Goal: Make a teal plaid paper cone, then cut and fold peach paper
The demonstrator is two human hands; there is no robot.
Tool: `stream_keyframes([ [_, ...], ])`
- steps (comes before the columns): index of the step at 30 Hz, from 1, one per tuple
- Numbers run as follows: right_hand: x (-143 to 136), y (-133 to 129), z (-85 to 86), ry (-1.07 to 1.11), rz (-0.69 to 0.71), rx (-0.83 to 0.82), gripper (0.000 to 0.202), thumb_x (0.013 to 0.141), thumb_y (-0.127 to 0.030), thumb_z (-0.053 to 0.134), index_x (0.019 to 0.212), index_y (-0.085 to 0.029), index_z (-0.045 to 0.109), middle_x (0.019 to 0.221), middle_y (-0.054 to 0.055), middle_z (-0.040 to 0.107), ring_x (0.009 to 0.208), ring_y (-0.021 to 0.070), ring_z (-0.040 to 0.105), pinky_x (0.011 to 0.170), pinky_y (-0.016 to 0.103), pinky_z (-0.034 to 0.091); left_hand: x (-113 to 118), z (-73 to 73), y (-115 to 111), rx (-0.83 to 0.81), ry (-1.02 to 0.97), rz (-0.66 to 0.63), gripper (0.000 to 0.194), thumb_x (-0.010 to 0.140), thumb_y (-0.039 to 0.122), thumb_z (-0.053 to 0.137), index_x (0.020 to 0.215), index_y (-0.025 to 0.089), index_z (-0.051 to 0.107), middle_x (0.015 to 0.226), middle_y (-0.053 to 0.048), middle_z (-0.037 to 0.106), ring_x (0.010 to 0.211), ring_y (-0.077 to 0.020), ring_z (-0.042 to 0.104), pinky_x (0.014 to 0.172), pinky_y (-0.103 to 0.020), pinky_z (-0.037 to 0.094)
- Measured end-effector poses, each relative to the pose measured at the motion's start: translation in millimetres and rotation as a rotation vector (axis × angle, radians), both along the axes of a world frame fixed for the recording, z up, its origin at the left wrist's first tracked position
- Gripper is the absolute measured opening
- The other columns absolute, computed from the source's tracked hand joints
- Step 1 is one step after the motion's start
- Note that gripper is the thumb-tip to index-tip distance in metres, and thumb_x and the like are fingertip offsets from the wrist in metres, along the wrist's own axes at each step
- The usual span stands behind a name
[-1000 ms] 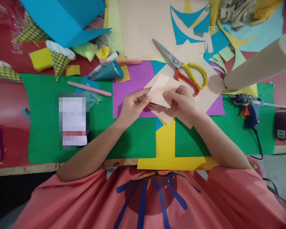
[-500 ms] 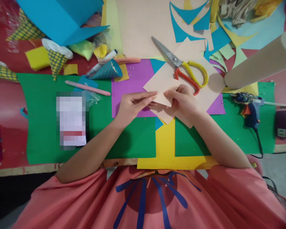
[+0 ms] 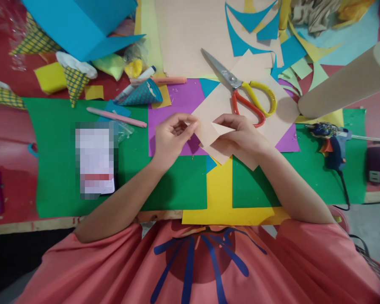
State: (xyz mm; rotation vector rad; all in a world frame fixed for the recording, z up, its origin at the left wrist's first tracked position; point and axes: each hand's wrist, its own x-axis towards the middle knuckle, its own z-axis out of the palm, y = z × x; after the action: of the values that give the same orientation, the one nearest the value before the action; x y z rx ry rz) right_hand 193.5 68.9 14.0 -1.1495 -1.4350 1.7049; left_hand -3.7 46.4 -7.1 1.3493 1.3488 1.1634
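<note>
A small pale peach piece of paper point(image 3: 206, 134), partly folded over, is held up between my hands. My left hand point(image 3: 173, 137) pinches its left edge between thumb and fingers. At the other side my right hand point(image 3: 240, 133) has its fingers closed on the paper's right part, where a pointed flap shows. Beneath lie more peach sheets point(image 3: 285, 105) on a purple sheet point(image 3: 177, 97). Just beyond my right hand, scissors point(image 3: 237, 82) with one red and one yellow handle rest on the peach paper, blades pointing to the upper left.
A phone point(image 3: 96, 160), pixelated, lies on green paper point(image 3: 164, 185) at left, near a pink pen point(image 3: 116, 117). A blue cone point(image 3: 142, 93) and markers sit beyond. At right are a glue gun point(image 3: 334, 143) and a pale roll point(image 3: 345, 84). Blue offcuts point(image 3: 250, 17) lie at the back.
The small peach paper has been turned and its flap now stands out near my right hand. My left hand has shifted slightly left; the scissors and surrounding things stay put.
</note>
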Motion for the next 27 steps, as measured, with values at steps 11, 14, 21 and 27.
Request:
stream_keyframes([
  [11, -3.8, -9.2, 4.5, -0.127, -0.192, 0.227, 0.009, 0.081, -0.027, 0.062, 0.079, -0.020, 0.068, 0.086, 0.003, 0.070, 0.086, 0.0171, 0.065, 0.081, 0.031, 0.053, 3.4, -8.8, -6.5, 0.190, 0.106, -0.197, 0.036, 0.084, 0.036, 0.064, 0.112, 0.021, 0.046, 0.075, 0.005, 0.066, 0.067, -0.0101, 0.066, 0.060, -0.020, 0.049],
  [14, -12.1, -14.5, 7.0, -0.193, -0.077, 0.292, 0.008, 0.079, -0.024, 0.065, 0.072, -0.019, 0.065, 0.086, 0.003, 0.069, 0.085, 0.0167, 0.064, 0.077, 0.031, 0.051, 4.1, -6.1, -8.9, 0.194, 0.102, -0.251, 0.035, 0.085, 0.032, 0.063, 0.113, 0.021, 0.045, 0.079, 0.004, 0.068, 0.072, -0.0105, 0.068, 0.063, -0.020, 0.050],
  [21, -6.4, -8.9, 5.0, -0.218, -0.025, 0.229, 0.010, 0.078, -0.016, 0.060, 0.068, -0.017, 0.059, 0.089, 0.005, 0.070, 0.083, 0.0152, 0.063, 0.075, 0.029, 0.048, 3.3, -7.9, -3.1, 0.164, 0.005, -0.185, 0.031, 0.083, 0.040, 0.067, 0.099, 0.020, 0.049, 0.074, 0.004, 0.062, 0.066, -0.0088, 0.064, 0.058, -0.018, 0.048],
  [27, -3.0, -6.4, 5.2, -0.183, -0.010, 0.197, 0.010, 0.083, -0.023, 0.059, 0.074, -0.017, 0.061, 0.089, 0.005, 0.070, 0.083, 0.0146, 0.063, 0.074, 0.028, 0.046, 3.0, -7.8, -0.9, 0.120, -0.036, -0.128, 0.039, 0.079, 0.052, 0.069, 0.095, 0.021, 0.050, 0.072, 0.004, 0.061, 0.065, -0.0091, 0.063, 0.056, -0.018, 0.047],
])
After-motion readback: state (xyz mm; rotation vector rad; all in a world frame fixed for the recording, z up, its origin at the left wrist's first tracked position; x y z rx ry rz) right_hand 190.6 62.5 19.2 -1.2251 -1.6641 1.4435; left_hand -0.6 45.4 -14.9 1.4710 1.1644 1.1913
